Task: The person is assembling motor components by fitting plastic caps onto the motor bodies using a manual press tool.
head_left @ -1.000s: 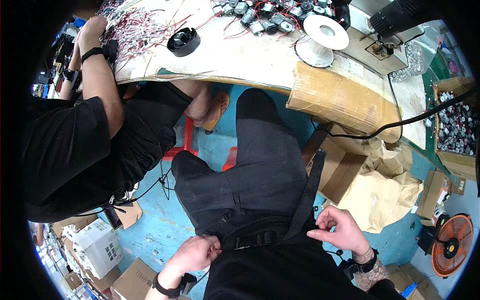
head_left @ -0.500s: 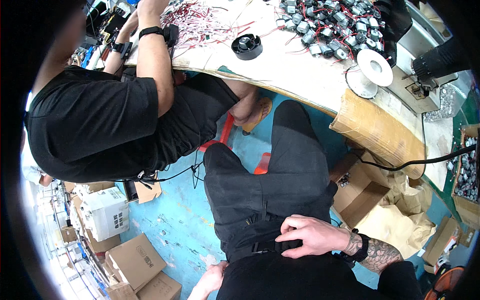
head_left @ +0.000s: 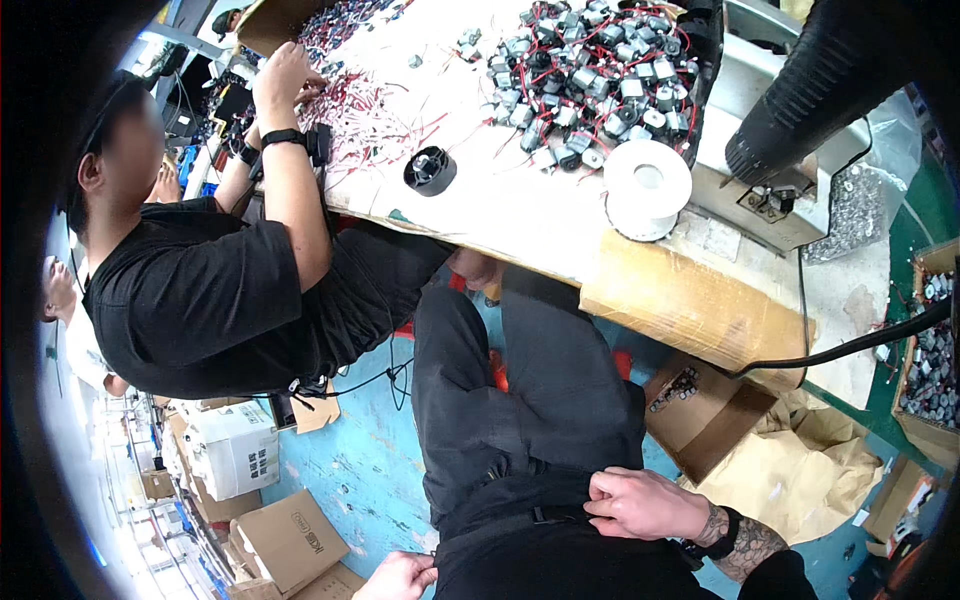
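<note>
My right hand [head_left: 645, 503] is at the front of my waist, its fingers curled closed on the black cloth [head_left: 535, 545] beside a dark waist strap with a buckle. Whether it grips the strap or the shirt's edge is hard to tell. Low at my left side, my left hand [head_left: 400, 577] is closed too, its fingertips pinching the black cloth at the waist. Beyond my knees stands the white worktable [head_left: 400, 120]. On it are a black round fan housing [head_left: 430, 171], a heap of small motors [head_left: 590, 85] with red wires, and a white spool [head_left: 647, 190].
A co-worker in black [head_left: 215, 290] sits at my left, arms over a pile of red and white wires [head_left: 355, 115]. Cardboard covers the table edge [head_left: 690, 305]. A black hose [head_left: 800, 100] hangs at right. Cartons [head_left: 290, 540] stand on the blue floor; an open box [head_left: 705, 420] is at my right.
My view has tilted up and turned right, showing more of the table. Both hands stay at my waist; the right fingers have closed further on the cloth. The co-worker's hands now show at the wires.
</note>
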The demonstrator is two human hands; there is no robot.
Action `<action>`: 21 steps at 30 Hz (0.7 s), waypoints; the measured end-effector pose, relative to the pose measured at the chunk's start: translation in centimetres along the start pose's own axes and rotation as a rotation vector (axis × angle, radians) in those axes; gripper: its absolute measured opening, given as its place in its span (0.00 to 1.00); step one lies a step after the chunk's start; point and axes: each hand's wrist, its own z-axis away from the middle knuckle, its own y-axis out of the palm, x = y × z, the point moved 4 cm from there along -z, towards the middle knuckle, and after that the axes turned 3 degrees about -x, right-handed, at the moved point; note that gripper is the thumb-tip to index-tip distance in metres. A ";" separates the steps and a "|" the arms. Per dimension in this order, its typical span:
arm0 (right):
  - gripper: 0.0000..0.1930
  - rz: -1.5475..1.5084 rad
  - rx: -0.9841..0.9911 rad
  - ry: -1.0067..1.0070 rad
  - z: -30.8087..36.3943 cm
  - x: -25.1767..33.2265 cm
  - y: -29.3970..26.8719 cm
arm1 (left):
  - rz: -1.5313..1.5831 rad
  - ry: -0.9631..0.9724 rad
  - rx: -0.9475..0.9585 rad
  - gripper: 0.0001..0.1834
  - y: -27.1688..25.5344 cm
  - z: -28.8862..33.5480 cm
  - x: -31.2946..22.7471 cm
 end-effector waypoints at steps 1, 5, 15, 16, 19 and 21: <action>0.11 -0.011 0.000 0.030 0.8 -0.3 -0.1 | -0.040 -0.039 0.039 0.10 -1.0 -0.3 -1.1; 0.10 -0.024 -0.054 0.082 2.2 -0.3 -0.7 | -0.157 0.190 0.129 0.09 -2.8 -3.0 -2.1; 0.11 -0.369 -0.105 0.320 2.3 -2.4 -0.7 | 0.519 -0.076 0.422 0.09 -2.5 -9.7 6.4; 0.11 -0.565 -0.146 0.493 2.9 -3.0 -0.1 | 0.701 -0.168 0.371 0.08 -0.9 -10.6 9.9; 0.11 -0.856 -0.273 0.717 5.6 -5.3 2.8 | 0.970 -0.414 0.170 0.09 4.3 -11.4 15.4; 0.10 -1.062 -0.452 0.788 7.1 -5.7 3.8 | 0.903 -0.374 0.188 0.09 5.3 -13.8 15.3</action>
